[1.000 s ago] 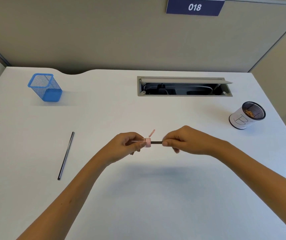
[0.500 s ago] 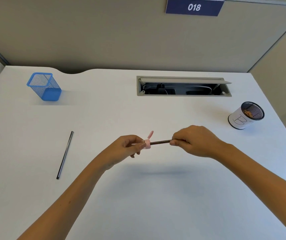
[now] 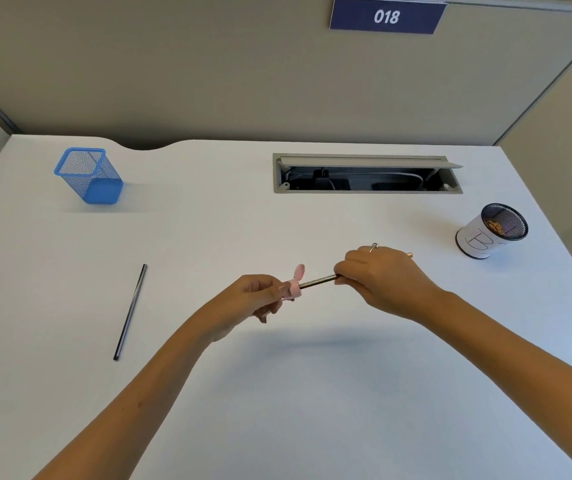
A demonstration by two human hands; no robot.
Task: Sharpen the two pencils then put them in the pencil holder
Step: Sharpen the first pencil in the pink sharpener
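Above the middle of the white desk, my left hand (image 3: 255, 297) pinches a small pink sharpener (image 3: 293, 285) with its lid flipped up. A dark pencil (image 3: 317, 282) sticks into the sharpener from the right. My right hand (image 3: 381, 280) grips that pencil's shaft, and the pencil's far end pokes out behind the hand. A second dark pencil (image 3: 130, 311) lies flat on the desk to the left. The blue mesh pencil holder (image 3: 90, 176) stands at the far left.
A round black mesh cup wrapped in white paper (image 3: 490, 235) stands at the right, with shavings inside. An open cable tray (image 3: 367, 174) is set into the desk at the back. A grey partition wall rises behind the desk.
My right hand has moved rightward along the pencil, so more of the shaft shows between the hands. The pencil now tilts up toward the right. The left hand stayed nearly in place.
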